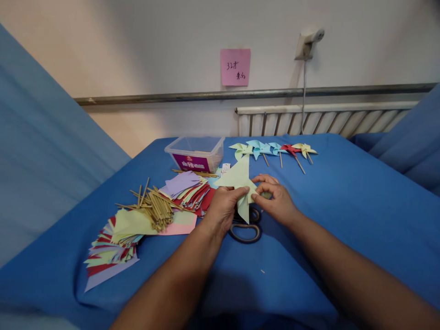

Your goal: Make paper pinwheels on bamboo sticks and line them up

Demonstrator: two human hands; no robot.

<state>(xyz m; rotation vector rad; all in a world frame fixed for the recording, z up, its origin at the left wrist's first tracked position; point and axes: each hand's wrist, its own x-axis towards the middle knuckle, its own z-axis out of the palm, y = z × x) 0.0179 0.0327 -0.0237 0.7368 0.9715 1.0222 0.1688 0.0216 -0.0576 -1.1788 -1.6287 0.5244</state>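
Far left, on the blue cloth (343, 206): fanned spread of coloured paper sheets (110, 250), red, yellow-green and lilac, edges overlapping. Just right of it, a loose heap of thin wooden sticks (156, 206) lying across a pink sheet. Next, a second stack of cut paper (187, 190), lilac on top, and behind it a clear plastic box (195, 153) with a purple label. Centre: left hand (222, 211), fingers curled, thumb and fingertips closed on the lower left of the pale green paper (239, 178). The paper is lifted off the cloth between both hands, one long point standing up and away, another hanging down. Scissors (245, 231) lie flat directly beneath it, handles toward the person. Right hand (277, 201) pinches the paper's right side, thumb against forefinger on a small fold, other fingers tucked. Judgement: the work is folding a corner toward the middle; it goes well if the left hand pins the centre firmly while the right brings the tip in without creasing the curve flat. Beyond, to the right: a row of finished paper pinwheels (275, 149) on sticks, touching one another. Radiator (326, 117) along the wall.
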